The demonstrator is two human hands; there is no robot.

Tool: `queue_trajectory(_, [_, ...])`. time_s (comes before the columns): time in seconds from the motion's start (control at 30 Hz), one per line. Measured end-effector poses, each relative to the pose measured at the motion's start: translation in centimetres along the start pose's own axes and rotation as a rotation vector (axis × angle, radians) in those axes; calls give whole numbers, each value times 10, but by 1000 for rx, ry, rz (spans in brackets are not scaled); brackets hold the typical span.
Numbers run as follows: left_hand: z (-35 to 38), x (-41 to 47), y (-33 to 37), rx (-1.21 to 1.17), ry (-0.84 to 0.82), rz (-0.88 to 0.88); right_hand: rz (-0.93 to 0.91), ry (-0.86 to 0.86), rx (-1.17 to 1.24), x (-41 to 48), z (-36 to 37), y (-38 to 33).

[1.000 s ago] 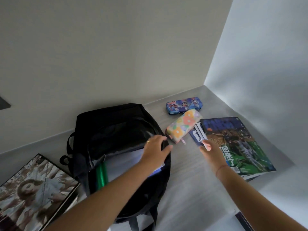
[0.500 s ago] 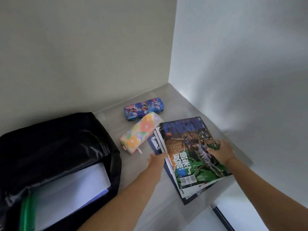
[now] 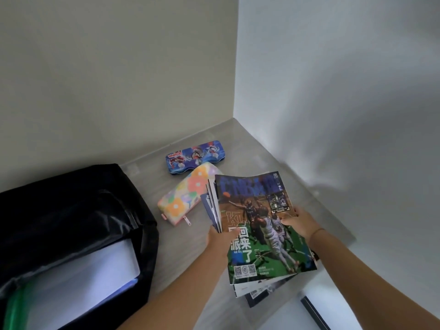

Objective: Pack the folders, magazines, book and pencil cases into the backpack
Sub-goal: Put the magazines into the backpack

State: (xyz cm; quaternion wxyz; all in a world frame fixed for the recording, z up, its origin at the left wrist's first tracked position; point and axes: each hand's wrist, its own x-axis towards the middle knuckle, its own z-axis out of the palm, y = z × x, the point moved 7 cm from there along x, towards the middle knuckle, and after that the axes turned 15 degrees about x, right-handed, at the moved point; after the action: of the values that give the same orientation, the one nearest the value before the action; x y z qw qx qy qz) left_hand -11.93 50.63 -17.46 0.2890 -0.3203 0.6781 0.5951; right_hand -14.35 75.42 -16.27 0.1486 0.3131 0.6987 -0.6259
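While gripped two-handed, one magazine stack (image 3: 259, 229); two pencil cases (image 3: 195, 156).

Left hand (image 3: 220, 238) at seven o'clock, fingers curled, thumb on top, right hand (image 3: 300, 222) at four o'clock, fingers clamped, both forearms extended

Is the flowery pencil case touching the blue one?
Touching: in the head view the flowery pencil case's far end lies against the blue pencil case's front edge, no gap showing.
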Motion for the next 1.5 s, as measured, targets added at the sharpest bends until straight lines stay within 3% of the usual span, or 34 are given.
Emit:
queue_trajectory(0.33, [-22,-31,53,161,-192,421,-71,-317,368,-28,12,-30])
queue_trajectory(0.4, [-28,-39,72,215,-198,497,-150,-311,438,-33,15,-44])
queue_trajectory(0.63, [-57,-49,129,275,-35,640,-493,-346,524,-66,21,-119])
queue_trajectory(1.03, [-65,-49,126,265,56,658,-521,-418,404,-67,31,-113])
queue_trajectory(1.33, [-60,-36,109,222,75,536,-375,-221,256,-46,46,-73])
queue_trajectory(1.5, [-74,-47,117,393,170,475,-376,-179,148,-63,55,-82])
